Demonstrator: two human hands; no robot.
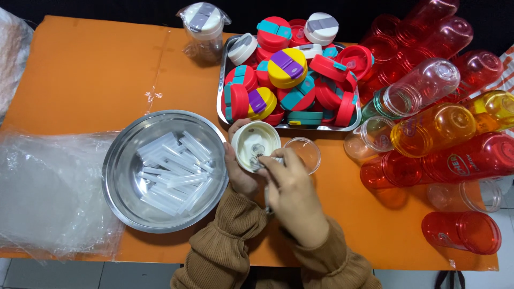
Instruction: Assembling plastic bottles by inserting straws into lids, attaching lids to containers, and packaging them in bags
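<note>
My left hand point(239, 172) holds a white bottle lid point(255, 144) upside down, its hollow inside facing up. My right hand point(292, 190) reaches over it, fingertips pinching a small clear part at the lid's lower rim. Just right of the lid, a clear plastic bottle point(305, 152) lies on the orange table, its mouth partly hidden by my right hand. Both sleeves are brown knit.
A round steel bowl point(122, 171) of several clear plastic straws point(171, 171) sits at left. A steel tray point(222, 101) piled with coloured lids stands behind. Red, orange, yellow and clear bottles point(433, 128) lie heaped at right. Clear plastic bags point(48, 192) lie far left; a bagged bottle point(203, 29) stands at back.
</note>
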